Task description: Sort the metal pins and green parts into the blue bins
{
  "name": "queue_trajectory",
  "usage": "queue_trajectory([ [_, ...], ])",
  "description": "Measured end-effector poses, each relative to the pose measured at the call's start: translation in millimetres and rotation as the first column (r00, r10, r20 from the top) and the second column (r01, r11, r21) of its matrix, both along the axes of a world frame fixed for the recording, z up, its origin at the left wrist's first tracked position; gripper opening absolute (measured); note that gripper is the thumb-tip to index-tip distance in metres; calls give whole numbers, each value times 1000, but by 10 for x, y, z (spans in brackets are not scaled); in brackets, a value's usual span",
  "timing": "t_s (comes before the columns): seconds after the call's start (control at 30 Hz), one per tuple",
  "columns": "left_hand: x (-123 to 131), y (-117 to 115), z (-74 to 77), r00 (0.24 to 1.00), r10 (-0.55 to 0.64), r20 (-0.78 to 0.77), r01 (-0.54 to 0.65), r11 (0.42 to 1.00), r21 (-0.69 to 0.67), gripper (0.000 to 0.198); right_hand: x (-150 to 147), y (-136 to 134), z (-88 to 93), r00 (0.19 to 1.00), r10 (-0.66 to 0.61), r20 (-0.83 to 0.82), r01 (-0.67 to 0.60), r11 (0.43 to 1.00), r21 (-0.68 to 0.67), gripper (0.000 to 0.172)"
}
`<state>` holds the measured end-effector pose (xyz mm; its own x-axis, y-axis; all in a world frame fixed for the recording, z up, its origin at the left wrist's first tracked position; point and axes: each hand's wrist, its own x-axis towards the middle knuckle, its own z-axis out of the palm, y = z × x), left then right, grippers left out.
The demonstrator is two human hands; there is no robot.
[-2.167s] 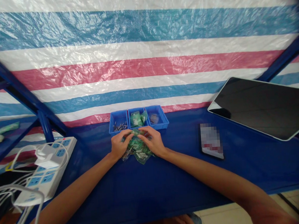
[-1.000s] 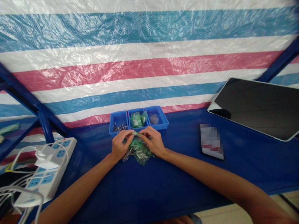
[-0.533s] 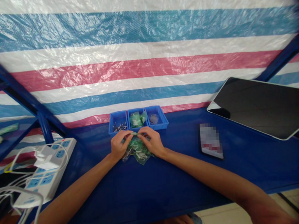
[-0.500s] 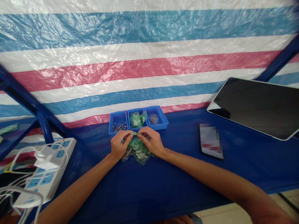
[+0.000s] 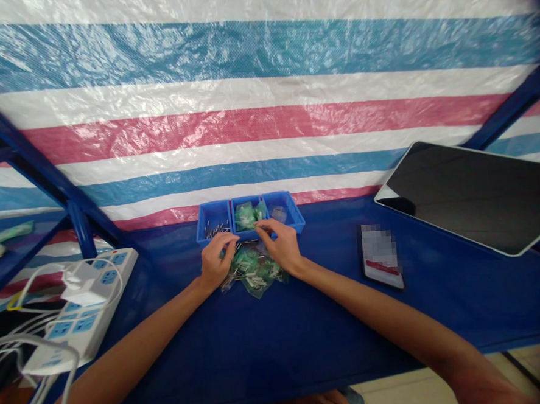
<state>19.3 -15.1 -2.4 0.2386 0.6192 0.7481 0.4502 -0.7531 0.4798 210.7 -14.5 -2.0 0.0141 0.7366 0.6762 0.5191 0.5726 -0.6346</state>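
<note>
My left hand [image 5: 216, 261] is at the left of a pile of green and clear plastic bags [image 5: 255, 275] with small metal pieces. Its thumb and fingertips are pinched together; whatever lies between them is too small to name. On the right side of the pile, my right hand [image 5: 282, 244] has thumb and forefinger close together near the middle compartment, their contents not clear. Just behind both hands stand three joined blue bins [image 5: 302, 217]: thin metal pieces [image 5: 217, 228] in the left, green bags [image 5: 247, 215] in the middle, small clear bags [image 5: 278, 213] in the right.
A phone [image 5: 382, 259] lies right of the pile on the blue table [image 5: 261, 349]. Farther right is a dark-screened panel [image 5: 475, 192]. At the left sits a white power strip [image 5: 97, 325] with plugs and cables. Striped sheeting [image 5: 265, 123] hangs behind.
My hands have moved apart from each other. The right one shifted slightly right and toward the bins. A green item that was between the fingertips no longer shows there.
</note>
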Motion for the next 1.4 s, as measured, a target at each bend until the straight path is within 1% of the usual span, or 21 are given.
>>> queue_trajectory([
  [0.13,-9,8,-11,1000,-3,-2,3,1000,25,15,58,83,9,988,-91,125,92,996,-7,16],
  [0.23,-12,16,-20,1000,-14,0,14,999,35,15,94,114,29,957,-131,257,140,990,-16,19],
  [0.3,-13,20,-26,1000,-20,3,20,999,39,15,109,127,35,937,-124,326,142,989,-30,22],
  [0.43,-15,23,-32,1000,-27,12,26,999,35,13,113,139,18,910,-75,408,95,995,-30,32],
  [0.5,-15,24,-32,999,-31,8,31,999,36,14,102,132,11,876,-56,479,80,996,-29,32],
  [0.57,-16,23,-31,999,-32,2,32,999,39,15,84,115,14,838,-54,543,88,995,-38,29],
  [0.63,-16,21,-32,1000,-30,3,30,999,44,15,66,89,30,818,-64,571,107,993,-42,28],
  [0.77,-16,17,-38,1000,-25,9,25,999,46,14,52,29,117,833,-96,546,145,988,-49,26],
  [0.87,-15,13,-39,1000,-24,15,23,999,36,14,67,-9,234,840,-106,533,194,974,-113,25],
  [0.93,-13,11,-36,1000,-26,17,25,999,35,14,81,-24,313,810,-44,585,198,959,-202,21],
  [1.0,-13,12,-32,999,-30,16,29,999,38,14,86,-34,369,751,55,658,190,936,-296,18],
  [1.07,-14,16,-31,999,-32,13,31,999,42,14,78,-44,391,684,146,714,191,910,-369,20],
  [1.13,-17,21,-34,999,-32,10,31,999,45,14,56,-58,385,633,206,746,196,890,-412,24],
  [1.2,-18,27,-41,1000,-29,9,29,999,43,14,26,-74,364,606,227,762,208,880,-428,27],
  [1.4,-12,29,-55,999,-36,19,35,999,34,15,-41,-80,247,575,228,785,265,856,-443,29],
])
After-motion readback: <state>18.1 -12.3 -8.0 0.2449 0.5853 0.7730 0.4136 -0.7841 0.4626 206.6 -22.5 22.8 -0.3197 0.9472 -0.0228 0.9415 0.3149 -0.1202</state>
